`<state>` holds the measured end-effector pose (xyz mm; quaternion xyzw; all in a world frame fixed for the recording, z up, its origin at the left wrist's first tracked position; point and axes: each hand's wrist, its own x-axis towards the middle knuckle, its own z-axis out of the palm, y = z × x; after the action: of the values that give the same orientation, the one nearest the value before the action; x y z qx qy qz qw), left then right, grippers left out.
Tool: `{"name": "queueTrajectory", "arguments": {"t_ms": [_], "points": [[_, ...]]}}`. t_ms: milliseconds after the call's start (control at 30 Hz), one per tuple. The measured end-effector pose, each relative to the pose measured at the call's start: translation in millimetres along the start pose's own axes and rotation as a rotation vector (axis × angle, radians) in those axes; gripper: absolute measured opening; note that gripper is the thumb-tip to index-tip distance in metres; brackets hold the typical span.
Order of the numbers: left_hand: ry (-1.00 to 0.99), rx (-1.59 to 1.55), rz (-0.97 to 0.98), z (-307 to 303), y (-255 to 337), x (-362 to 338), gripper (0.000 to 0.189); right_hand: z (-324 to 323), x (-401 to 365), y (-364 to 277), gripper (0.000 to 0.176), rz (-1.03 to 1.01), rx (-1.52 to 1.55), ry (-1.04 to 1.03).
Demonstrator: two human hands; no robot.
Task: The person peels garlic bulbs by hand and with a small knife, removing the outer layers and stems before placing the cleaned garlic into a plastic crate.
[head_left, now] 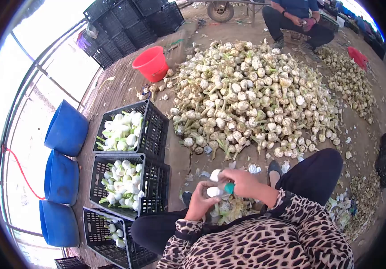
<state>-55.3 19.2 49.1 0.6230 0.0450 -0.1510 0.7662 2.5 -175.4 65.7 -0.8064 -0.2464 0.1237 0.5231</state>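
In front of my lap, my left hand is closed around a white, peeled-looking garlic bulb. My right hand meets it from the other side, fingers bent and pressed in on the garlic. A second white bulb shows at the tips of the right fingers, just above the first. Something green sits at the right thumb; I cannot tell whether it is a thumb cover or a small handle. Below the hands lie loose leaves and skins. Beyond them spreads a large heap of untrimmed garlic.
At left stand black crates with cleaned garlic, beside several blue tubs. A red bucket stands behind, near stacked black crates. Another person sits beyond the heap. A black crate is at right.
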Motion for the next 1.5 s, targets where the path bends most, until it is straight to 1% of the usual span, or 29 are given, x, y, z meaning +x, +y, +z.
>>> {"name": "queueTrajectory", "arguments": {"t_ms": [67,133,200,233,300,400,467,500,567,600,633,667,700,733,800,833,867,900,933,967,1067,1133,1167,1233,1267,1333,1400,1467,1500], "points": [[0.013,0.004,0.004,4,6,-4,0.049,2,1,-3,0.024,-0.087,0.048,-0.043],[0.049,-0.026,0.03,9,19,-10,0.043,2,2,3,0.021,0.01,-0.053,0.036],[0.2,-0.151,0.034,0,30,-21,0.032,11,6,42,0.021,0.028,-0.185,0.083],[0.264,-0.107,0.121,-14,35,-32,0.032,14,4,52,0.02,0.149,-0.257,0.042],[0.305,-0.716,0.199,-37,61,-58,0.037,26,-2,88,0.022,0.265,-0.358,-0.072],[0.438,-0.934,0.302,-94,74,-96,0.037,44,-10,125,0.031,0.239,-0.47,-0.422],[0.467,-1.128,0.356,-127,86,-109,0.036,62,-20,146,0.033,0.108,-0.403,-0.591],[0.636,-0.815,0.466,-148,86,-111,0.035,63,-25,158,0.035,0.069,-0.378,-0.66],[1.001,-0.622,0.572,-129,140,-100,0.034,66,-28,160,0.028,0.132,-0.349,-0.667],[1.055,-0.043,0.446,-170,126,-101,0.038,74,-30,182,0.02,0.072,-0.379,-0.676],[1.144,0.523,0.33,-210,112,-102,0.042,68,-29,182,0.032,0.084,-0.408,-0.721],[1.228,0.841,0.12,-188,130,-94,0.044,83,-36,209,0.031,0.079,-0.379,-0.625],[1.09,-0.075,0.362,-157,138,-76,0.042,75,-33,198,0.031,0.139,-0.414,-0.635],[0.836,-0.975,0.508,-134,140,-58,0.04,67,-30,191,0.031,0.186,-0.44,-0.656],[0.753,-0.669,0.436,-89,92,-22,0.033,74,-39,234,0.028,0.268,-0.235,-0.479],[0.413,-0.805,0.274,-82,61,-13,0.031,77,-40,251,0.027,0.297,-0.135,-0.393],[0.484,-0.766,0.094,-51,46,-2,0.028,71,-43,253,0.024,0.341,-0.168,-0.299],[0.282,-0.814,-0.024,-41,19,8,0.025,63,-43,256,0.022,0.383,-0.201,-0.207],[0.372,-0.764,-0.118,-14,4,17,0.024,52,-41,257,0.019,0.424,-0.237,-0.115],[0.417,-0.735,-0.224,-1,-10,23,0.02,37,-40,255,0.021,0.653,-0.1,-0.039],[0.377,-0.415,-0.391,21,-13,40,0.02,11,-40,282,0.02,0.758,-0.162,0.335],[0.311,-0.342,-0.374,25,-9,51,0.022,4,-42,333,0.023,0.857,-0.391,0.756],[0.304,-0.306,-0.368,26,-11,55,0.022,2,-54,387,0.026,0.969,-0.486,0.692],[0.304,-0.263,-0.401,27,-15,62,0.021,-18,-54,400,0.032,1.099,-0.44,0.919],[0.29,-0.238,-0.421,27,-17,65,0.021,-36,-52,399,0.035,1.103,-0.292,1.209],[0.268,-0.189,-0.461,29,-18,68,0.021,-70,-45,352,0.036,1.008,-0.151,1.185],[0.247,-0.189,-0.475,27,-21,71,0.021,-69,-58,379,0.028,0.895,-0.567,0.79],[0.247,-0.172,-0.486,27,-20,72,0.021,-67,-52,382,0.023,0.871,-0.476,0.821],[0.224,-0.2,-0.459,27,-20,70,0.025,-69,-45,353,0.018,0.999,-0.287,0.759]]}}
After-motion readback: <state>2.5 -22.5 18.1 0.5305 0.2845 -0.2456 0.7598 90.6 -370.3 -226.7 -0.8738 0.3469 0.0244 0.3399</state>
